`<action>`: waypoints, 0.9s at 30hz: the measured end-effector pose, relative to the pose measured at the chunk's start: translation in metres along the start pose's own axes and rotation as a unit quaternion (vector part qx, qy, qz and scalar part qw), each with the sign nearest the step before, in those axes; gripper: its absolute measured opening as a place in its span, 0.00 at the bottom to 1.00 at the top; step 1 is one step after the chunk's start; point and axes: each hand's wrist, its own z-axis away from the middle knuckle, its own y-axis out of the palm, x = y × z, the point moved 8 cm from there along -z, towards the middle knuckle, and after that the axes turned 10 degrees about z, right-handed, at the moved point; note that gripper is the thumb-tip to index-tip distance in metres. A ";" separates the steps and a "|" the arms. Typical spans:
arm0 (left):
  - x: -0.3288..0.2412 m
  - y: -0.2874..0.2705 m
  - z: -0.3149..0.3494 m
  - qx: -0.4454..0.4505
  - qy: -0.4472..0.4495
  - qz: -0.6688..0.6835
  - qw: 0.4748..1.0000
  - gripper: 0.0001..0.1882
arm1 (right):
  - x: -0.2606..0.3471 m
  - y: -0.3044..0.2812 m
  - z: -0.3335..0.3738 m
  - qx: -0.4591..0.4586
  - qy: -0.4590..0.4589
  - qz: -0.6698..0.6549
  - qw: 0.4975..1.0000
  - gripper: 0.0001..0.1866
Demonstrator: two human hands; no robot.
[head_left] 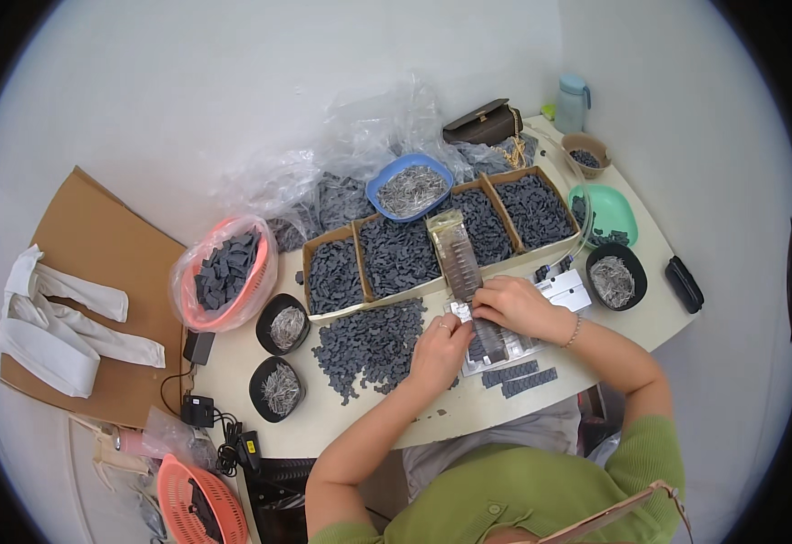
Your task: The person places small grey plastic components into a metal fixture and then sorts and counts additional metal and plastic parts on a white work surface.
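My left hand [440, 346] wears a ring and has its fingers drawn together at the left edge of a small metal fixture [471, 364]. Across from it, my right hand [512, 306] bends over the same fixture, its fingertips pinched close to the left ones. Whatever is between the fingers of either hand is too small to make out. A long clear plastic-covered piece [457, 254] with a ribbed row inside slopes from the far box down to the fixture and passes beneath my right fingers. Two dark grey linked strips [510, 373] lie just in front of the fixture.
A divided cardboard tray [360, 263] of small grey parts stands behind a loose grey pile [369, 349]. Metal pins fill a blue basin [410, 160] and black bowls [283, 325]. A pink basket [264, 272] sits left, a green tray [634, 210] and black case [684, 285] right.
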 end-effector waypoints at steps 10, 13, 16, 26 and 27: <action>0.006 -0.019 0.011 0.007 -0.020 0.023 1.000 0.10 | 0.040 0.006 0.020 -0.047 -0.130 0.139 0.981 0.13; 0.037 -0.033 -0.002 -0.037 -0.016 -0.063 0.997 0.09 | 0.039 0.008 0.022 -0.024 -0.112 0.125 0.986 0.17; 0.059 -0.028 -0.008 0.013 -0.007 -0.106 0.994 0.06 | 0.040 0.010 0.021 -0.004 -0.108 0.130 0.986 0.19; 0.023 -0.015 -0.018 0.013 -0.008 -0.016 1.000 0.08 | -0.049 -0.074 0.040 -0.135 0.046 0.071 0.987 0.11; 0.018 -0.010 -0.018 0.014 0.010 -0.021 1.000 0.07 | -0.067 -0.091 0.043 -0.169 0.078 0.086 0.979 0.09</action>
